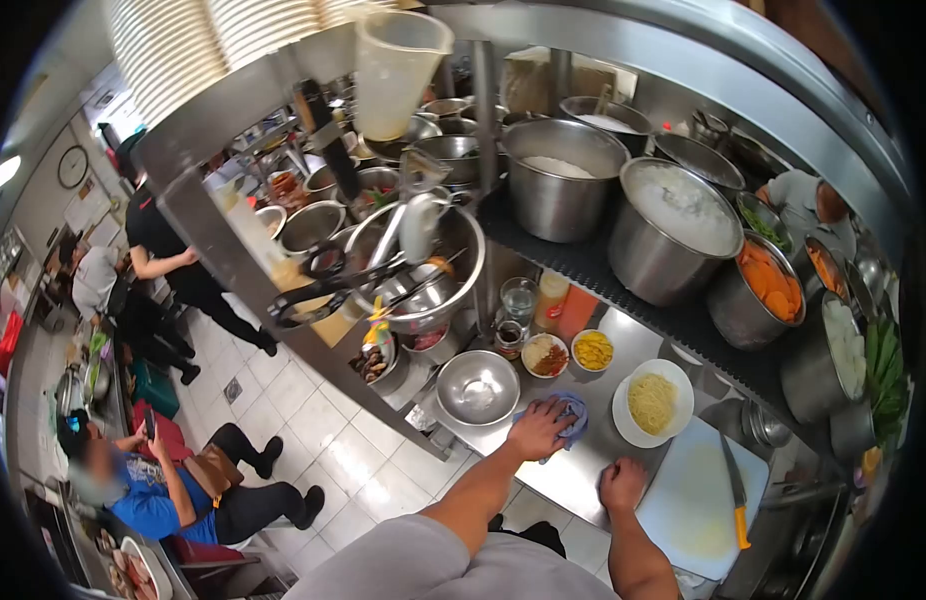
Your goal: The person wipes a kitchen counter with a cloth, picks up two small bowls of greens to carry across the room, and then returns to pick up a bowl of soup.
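Note:
My left hand [543, 428] lies with spread fingers on a crumpled blue cloth [573, 420] on the steel counter [563, 480]. An empty steel bowl [478, 388] stands just left of it. Near the counter's front edge rests my right hand [621, 483], its fingers curled closed; whether anything is inside cannot be seen. Beyond it is a white bowl of noodles [651, 405]. To its right, a yellow-handled knife [735, 490] lies on a white cutting board [698, 500]. Small bowls of yellow pieces [592, 350] and red and pale toppings [545, 356] sit behind the cloth.
Steel pots [675, 230] of food line a dark shelf [623, 290] above the counter. Scissors [328, 285] hang at the left near a large steel bowl [468, 250]. A seated person [168, 490] holds a phone; several others stand in the kitchen.

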Action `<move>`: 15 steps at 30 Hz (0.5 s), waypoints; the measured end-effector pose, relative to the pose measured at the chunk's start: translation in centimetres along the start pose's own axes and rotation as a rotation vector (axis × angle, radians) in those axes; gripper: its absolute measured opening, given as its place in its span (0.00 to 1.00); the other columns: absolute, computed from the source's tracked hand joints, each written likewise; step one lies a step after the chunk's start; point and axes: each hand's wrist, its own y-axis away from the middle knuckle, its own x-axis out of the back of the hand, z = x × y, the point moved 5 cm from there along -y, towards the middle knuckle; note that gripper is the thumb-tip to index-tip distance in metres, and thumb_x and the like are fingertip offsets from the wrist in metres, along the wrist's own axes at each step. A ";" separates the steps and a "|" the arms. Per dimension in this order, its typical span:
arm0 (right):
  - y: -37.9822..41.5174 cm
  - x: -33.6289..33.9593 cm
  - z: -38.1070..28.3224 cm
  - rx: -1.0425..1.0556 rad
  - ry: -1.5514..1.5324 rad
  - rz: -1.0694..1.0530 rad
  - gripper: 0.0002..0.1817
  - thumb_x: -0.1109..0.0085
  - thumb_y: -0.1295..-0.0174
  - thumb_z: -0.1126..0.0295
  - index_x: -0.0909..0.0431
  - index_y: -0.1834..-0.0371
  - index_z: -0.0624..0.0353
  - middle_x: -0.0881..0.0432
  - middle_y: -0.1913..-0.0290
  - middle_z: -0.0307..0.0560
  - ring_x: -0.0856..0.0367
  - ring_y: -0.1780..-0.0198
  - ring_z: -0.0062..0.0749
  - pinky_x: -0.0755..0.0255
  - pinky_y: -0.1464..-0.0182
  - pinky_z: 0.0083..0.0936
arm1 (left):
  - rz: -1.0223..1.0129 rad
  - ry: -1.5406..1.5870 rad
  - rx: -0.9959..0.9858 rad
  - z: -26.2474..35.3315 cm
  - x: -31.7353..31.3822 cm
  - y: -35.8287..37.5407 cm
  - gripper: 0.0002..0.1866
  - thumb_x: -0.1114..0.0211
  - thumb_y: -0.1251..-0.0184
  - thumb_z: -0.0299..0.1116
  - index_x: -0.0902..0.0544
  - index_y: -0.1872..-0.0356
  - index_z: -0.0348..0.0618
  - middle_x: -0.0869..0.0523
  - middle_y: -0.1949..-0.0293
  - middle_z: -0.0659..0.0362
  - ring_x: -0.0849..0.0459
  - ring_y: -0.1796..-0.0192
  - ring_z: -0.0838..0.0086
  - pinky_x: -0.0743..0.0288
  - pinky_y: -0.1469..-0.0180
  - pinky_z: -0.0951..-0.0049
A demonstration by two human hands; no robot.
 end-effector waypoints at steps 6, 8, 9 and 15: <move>-0.2 0.0 0.0 0.016 -0.006 0.053 0.07 0.40 0.42 0.66 0.20 0.66 0.57 0.18 0.64 0.55 0.20 0.56 0.57 0.31 0.48 0.53 | -0.051 0.020 0.109 0.9 0.8 0.0 0.33 0.38 0.31 0.49 0.29 0.25 0.58 0.34 0.22 0.50 0.43 0.17 0.52 0.44 0.22 0.41; 0.0 -0.2 0.4 0.008 -0.012 -0.010 0.09 0.40 0.42 0.66 0.20 0.64 0.60 0.16 0.63 0.60 0.19 0.56 0.62 0.28 0.50 0.54 | -0.109 0.013 0.096 1.3 1.1 0.8 0.33 0.38 0.30 0.48 0.31 0.24 0.57 0.34 0.21 0.51 0.44 0.17 0.52 0.44 0.21 0.42; 0.1 -0.5 0.6 -0.044 -0.016 -0.066 0.10 0.40 0.43 0.66 0.19 0.62 0.60 0.15 0.61 0.61 0.18 0.56 0.62 0.26 0.50 0.54 | -0.130 0.045 0.137 1.2 1.4 1.5 0.34 0.38 0.30 0.47 0.31 0.23 0.57 0.35 0.21 0.51 0.44 0.17 0.52 0.44 0.21 0.43; 1.9 -0.5 1.7 -0.312 -0.640 -0.118 0.13 0.40 0.29 0.61 0.17 0.54 0.59 0.13 0.64 0.47 0.16 0.61 0.34 0.22 0.55 0.32 | -0.290 -0.029 0.217 0.4 -0.1 3.7 0.37 0.43 0.24 0.55 0.38 0.18 0.56 0.42 0.17 0.47 0.51 0.14 0.52 0.50 0.20 0.40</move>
